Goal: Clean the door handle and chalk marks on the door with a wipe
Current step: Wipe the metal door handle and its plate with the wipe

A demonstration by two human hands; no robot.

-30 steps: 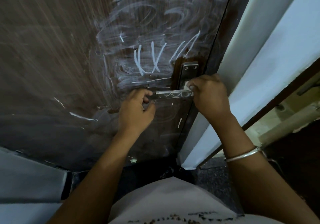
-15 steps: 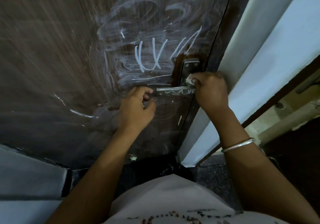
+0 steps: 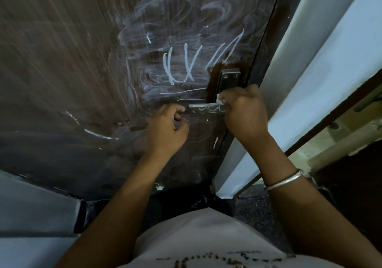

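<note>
Pinching a small white wipe (image 3: 220, 101) in the tightly curled fingers (image 3: 234, 96) of the right hand (image 3: 246, 114), knuckles up, and pressing it onto the door handle (image 3: 206, 108) where the lever meets the dark metal backplate (image 3: 229, 79). Gripping the lever's free end with the left hand (image 3: 165, 128), thumb and forefinger closed round the tip, remaining fingers (image 3: 182, 125) folded in toward the palm; cannot tell how firmly. Leaving only a short stretch of lever bare between the two hands, scribbled with a thin white zigzag. Facing a dark brown door (image 3: 62, 65), with bold chalk marks (image 3: 179, 67) just up and left of the backplate, pale smeared swirls spreading above them, and two thin lines running straight above the lever. Showing a few short white strokes lower on the door, well left of the left hand. Wearing a silver bangle (image 3: 284, 179) on the right wrist, beside a pale wall (image 3: 322, 65) at the door's edge.
</note>
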